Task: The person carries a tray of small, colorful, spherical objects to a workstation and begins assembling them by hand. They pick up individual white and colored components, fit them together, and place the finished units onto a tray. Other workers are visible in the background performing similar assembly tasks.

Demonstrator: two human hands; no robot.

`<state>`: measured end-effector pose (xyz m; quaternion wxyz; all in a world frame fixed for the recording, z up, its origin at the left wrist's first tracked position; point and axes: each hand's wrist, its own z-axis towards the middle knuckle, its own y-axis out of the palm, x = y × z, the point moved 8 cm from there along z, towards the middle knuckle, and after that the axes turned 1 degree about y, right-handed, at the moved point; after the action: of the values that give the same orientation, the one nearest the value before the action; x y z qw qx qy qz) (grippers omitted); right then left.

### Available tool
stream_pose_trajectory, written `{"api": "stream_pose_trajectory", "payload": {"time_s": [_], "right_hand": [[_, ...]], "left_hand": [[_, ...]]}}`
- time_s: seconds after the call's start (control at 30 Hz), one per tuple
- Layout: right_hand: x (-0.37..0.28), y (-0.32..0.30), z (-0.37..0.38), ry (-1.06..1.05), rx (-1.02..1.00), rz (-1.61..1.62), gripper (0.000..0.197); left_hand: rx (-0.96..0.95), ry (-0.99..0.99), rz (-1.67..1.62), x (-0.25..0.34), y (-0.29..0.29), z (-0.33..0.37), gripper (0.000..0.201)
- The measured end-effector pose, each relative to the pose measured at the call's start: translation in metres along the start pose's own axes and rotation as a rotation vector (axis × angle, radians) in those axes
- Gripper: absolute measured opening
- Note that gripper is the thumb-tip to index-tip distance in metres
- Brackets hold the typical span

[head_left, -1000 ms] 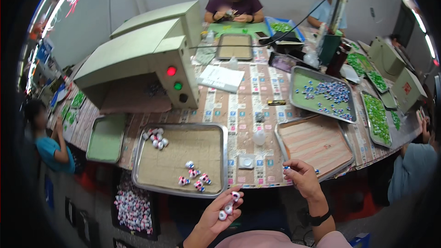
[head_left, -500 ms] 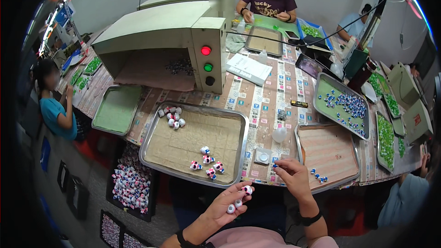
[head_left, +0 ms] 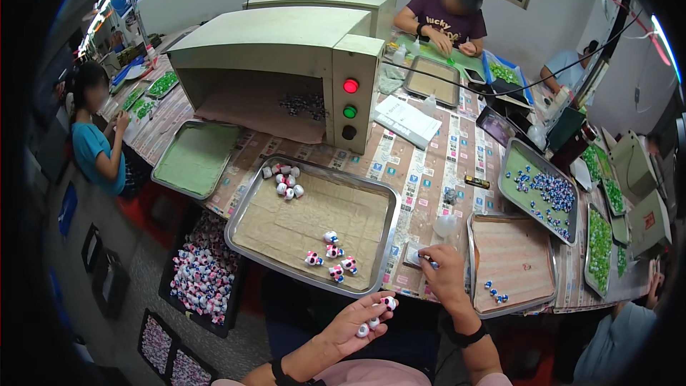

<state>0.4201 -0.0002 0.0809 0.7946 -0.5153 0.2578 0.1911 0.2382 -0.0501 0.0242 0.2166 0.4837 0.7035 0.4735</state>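
My left hand [head_left: 351, 327] is closed around several small white toy figures; one figure [head_left: 388, 304] with pink and black marks sits at the fingertips, and rounded white pieces [head_left: 364, 330] lie lower in the palm. My right hand [head_left: 444, 271] pinches a small blue piece [head_left: 433, 264], mostly hidden by the fingers, right at a small square dish [head_left: 411, 255]. Whether the piece touches the dish I cannot tell. Ahead of my left hand, a metal tray [head_left: 243, 234] lined with brown paper holds painted pink-and-white figures [head_left: 336, 272] and a cluster of white ones [head_left: 289, 182].
An oven-like machine [head_left: 264, 39] with lit buttons stands behind the tray. To the right are a paper-lined tray [head_left: 511, 257] with few blue pieces, and a tray [head_left: 525, 196] of many. A clear bottle [head_left: 444, 225] stands near my right hand. Bins of figures [head_left: 204, 279] sit lower left. Co-workers sit around.
My right hand has moved down and slightly left to the square dish with the blue piece. My left hand keeps its figures. The whole view has shifted a little.
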Motion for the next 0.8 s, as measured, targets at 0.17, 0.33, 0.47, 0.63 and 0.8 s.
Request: {"api": "stream_pose_trajectory", "payload": {"time_s": [0.17,0.33,0.47,0.63,0.8], "right_hand": [[0.006,-0.002,-0.003,0.034,0.019,0.045,0.013],[-0.004,-0.009,-0.009,0.227,-0.055,0.32,0.016],[-0.015,-0.005,-0.034,0.35,-0.147,0.632,0.017],[-0.034,-0.006,-0.054,0.408,-0.186,0.86,0.021],[-0.027,0.0,-0.063,0.425,-0.176,0.846,0.021]], "left_hand": [[-0.076,0.015,0.052,-0.001,0.004,0.004,0.032],[-0.043,0.1,0.137,0.006,0.004,0.01,0.033],[-0.009,0.137,0.209,0.008,0.004,0.011,0.034],[0.01,0.187,0.274,0.009,0.008,0.011,0.031],[0.013,0.199,0.302,0.008,0.01,0.012,0.029]]}}
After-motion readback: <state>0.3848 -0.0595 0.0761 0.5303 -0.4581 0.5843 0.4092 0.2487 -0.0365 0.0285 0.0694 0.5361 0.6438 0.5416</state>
